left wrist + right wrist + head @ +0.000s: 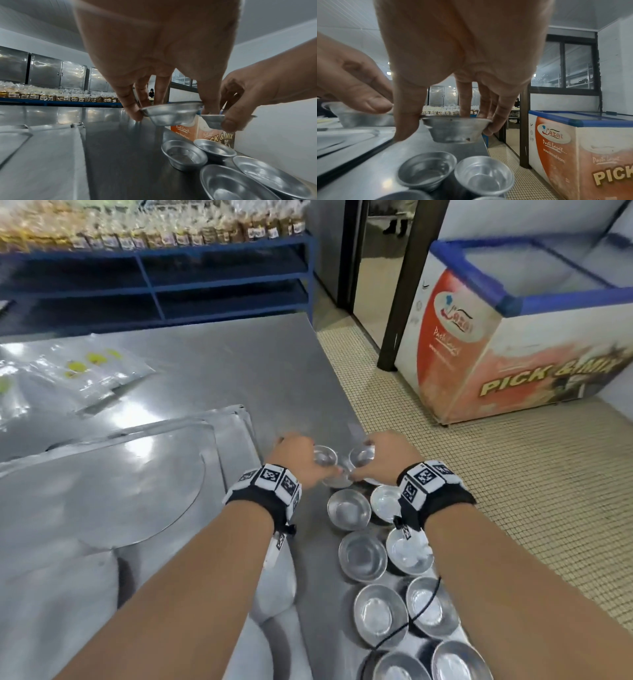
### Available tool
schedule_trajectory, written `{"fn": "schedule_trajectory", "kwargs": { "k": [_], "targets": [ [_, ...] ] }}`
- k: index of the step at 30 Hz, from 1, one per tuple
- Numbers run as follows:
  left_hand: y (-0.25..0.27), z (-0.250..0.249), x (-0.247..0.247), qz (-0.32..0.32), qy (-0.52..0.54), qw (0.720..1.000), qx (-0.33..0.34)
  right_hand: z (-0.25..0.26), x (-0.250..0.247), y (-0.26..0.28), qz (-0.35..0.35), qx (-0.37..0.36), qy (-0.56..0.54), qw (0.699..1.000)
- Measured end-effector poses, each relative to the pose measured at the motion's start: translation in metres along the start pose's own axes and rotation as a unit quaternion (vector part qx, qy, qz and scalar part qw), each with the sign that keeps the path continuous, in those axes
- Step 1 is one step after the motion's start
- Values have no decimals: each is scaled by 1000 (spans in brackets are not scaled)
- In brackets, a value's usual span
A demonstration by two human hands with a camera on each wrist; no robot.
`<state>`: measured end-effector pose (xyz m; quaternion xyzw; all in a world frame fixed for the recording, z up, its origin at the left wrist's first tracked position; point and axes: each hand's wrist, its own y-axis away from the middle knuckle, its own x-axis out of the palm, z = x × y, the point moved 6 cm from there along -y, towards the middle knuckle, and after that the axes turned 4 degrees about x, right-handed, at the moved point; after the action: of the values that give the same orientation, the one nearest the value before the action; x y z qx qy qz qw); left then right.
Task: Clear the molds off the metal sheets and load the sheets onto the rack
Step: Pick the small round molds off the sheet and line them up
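- Both hands are out over the steel table (267,364), each carrying one small round mold.
- The left hand (301,460) pinches its mold (171,115) by the rim, fingertips on the far side and thumb on the near side, base clear of the table.
- The right hand (383,460) grips a second mold (455,128) the same way, thumb at nine o'clock on the rim, fingers at three o'clock.
- The two carried molds hang just beside each other at twelve o'clock of the double row of set-down molds (363,556), which runs along the table's right edge.
- The metal sheets (102,481) lie stacked at nine o'clock of the hands; what shows of the top one is bare.
- My read: this is the set-down step, and the row wants extending, not crowding.
- Best lower each mold flat, base first, beside the last pair, letting go only once it sits.
- The row hugs the edge; a nudged mold could drop to the floor.
- Loading the rack comes after.
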<state>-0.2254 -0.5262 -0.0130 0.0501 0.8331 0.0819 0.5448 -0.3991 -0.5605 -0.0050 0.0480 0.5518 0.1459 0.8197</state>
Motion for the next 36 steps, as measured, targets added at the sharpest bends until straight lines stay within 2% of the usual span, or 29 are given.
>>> {"fn": "schedule_trajectory", "kwargs": {
  "k": [8, 16, 21, 28, 36],
  "targets": [
    [-85, 13, 31, 10, -30, 999, -44, -12, 4, -84, 2, 0, 41, 999],
    [-123, 15, 52, -1, -21, 998, -58, -13, 25, -125, 24, -3, 83, 996],
    [-119, 9, 52, 16, -12, 999, -47, -12, 35, -132, 20, 1, 102, 995],
    [-112, 15, 50, -29, 13, 999, -15, -13, 39, -129, 17, -8, 73, 997],
    [-60, 18, 5, -61, -5, 998, 26, 19, -3, -87, -22, -2, 99, 995]
  ]
}}
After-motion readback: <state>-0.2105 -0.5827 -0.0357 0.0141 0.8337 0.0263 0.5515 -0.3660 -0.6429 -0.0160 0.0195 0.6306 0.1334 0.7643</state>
